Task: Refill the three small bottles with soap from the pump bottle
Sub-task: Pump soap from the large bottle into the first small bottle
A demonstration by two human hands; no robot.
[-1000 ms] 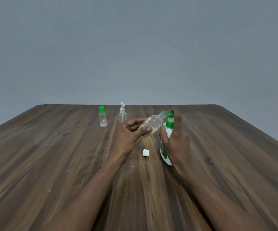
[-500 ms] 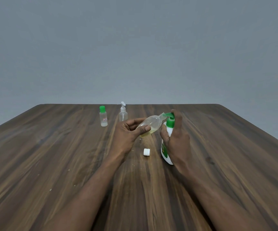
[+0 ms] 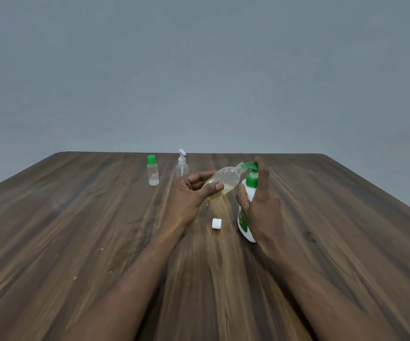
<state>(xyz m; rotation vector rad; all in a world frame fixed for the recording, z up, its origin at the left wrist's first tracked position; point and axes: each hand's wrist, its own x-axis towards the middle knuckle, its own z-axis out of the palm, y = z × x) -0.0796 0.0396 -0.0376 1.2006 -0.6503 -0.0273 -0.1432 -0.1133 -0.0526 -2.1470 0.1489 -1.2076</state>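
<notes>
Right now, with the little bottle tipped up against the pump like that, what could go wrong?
Soap could miss: the small bottle is tilted in the left hand, its narrow mouth just meeting the green nozzle, so a slight slip might send soap onto the table.

The pump bottle might tip, since the right hand presses its top while gripping only one side.

The loose white cap lies close by the hands and could get knocked away.
</notes>
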